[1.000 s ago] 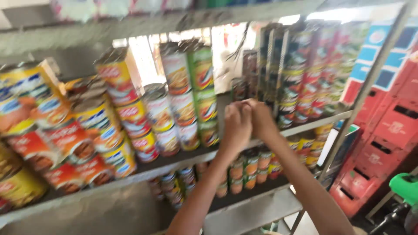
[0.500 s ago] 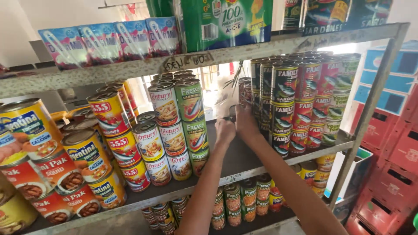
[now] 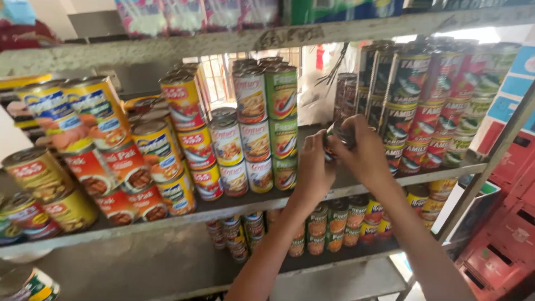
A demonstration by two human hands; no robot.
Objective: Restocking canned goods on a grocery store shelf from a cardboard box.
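Note:
Both my hands are raised to the middle shelf and together grip one small dark can. My left hand closes on its left side, and my right hand wraps it from the right, hiding most of it. The can hovers above the bare gap on the shelf, between a stack of green-labelled cans on the left and stacks of dark and red-labelled cans on the right.
Stacked red and yellow cans fill the shelf's left side. Small cans line the lower shelf. Packets sit on the top shelf. A metal upright frames the right edge, with red crates beyond.
The camera view shifted upward, then back down. My hands stay together on the can in the gap and sit slightly lower over the shelf board than half a second ago.

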